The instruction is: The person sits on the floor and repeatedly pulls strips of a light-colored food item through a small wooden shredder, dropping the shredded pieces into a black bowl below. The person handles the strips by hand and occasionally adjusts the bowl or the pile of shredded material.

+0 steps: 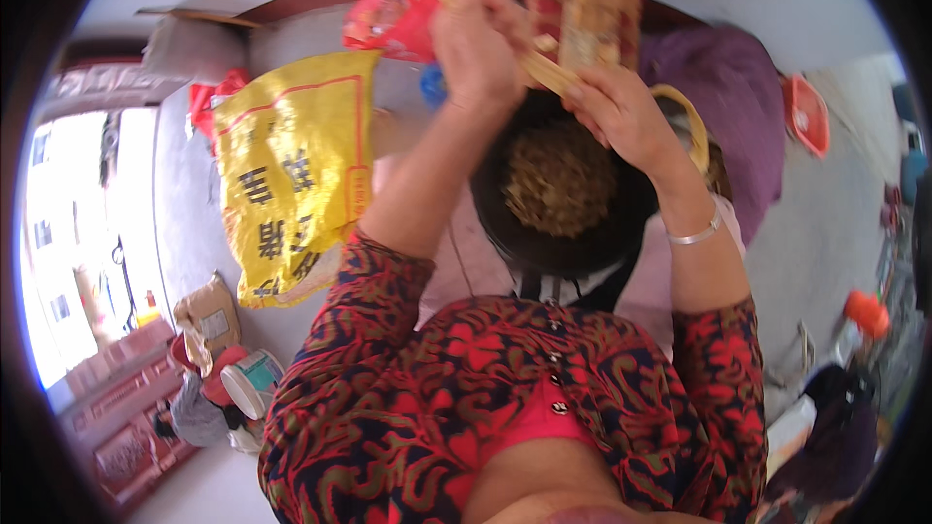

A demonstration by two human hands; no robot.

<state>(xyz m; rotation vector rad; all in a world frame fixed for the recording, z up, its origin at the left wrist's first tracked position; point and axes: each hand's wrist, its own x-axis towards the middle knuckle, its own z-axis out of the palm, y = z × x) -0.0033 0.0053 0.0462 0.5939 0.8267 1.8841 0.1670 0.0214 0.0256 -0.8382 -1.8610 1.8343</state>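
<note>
My left hand [480, 40] is raised at the top middle, its fingers closed around one end of a pale yellow, flat strip [550, 74]. The strip's other end is pinched in my right hand [615, 109], lower and to the right, with a bracelet on that wrist. The strip's material is too blurred to tell. Below both hands a round black basin [502, 233] sits in front of my lap, and brown shredded matter [561, 178] lies in it. Just beyond my right hand, a wooden frame or box [601, 7] rests on a red-patterned surface [542, 4].
On the left lies a yellow woven sack [298, 175] bearing writing; a red plastic bag [393, 14] is behind it. Purple cloth [728, 109] and a yellow-rimmed container [699, 124] stand right of the basin. A white bucket [251, 382] is at lower left, an orange basin [807, 116] far right.
</note>
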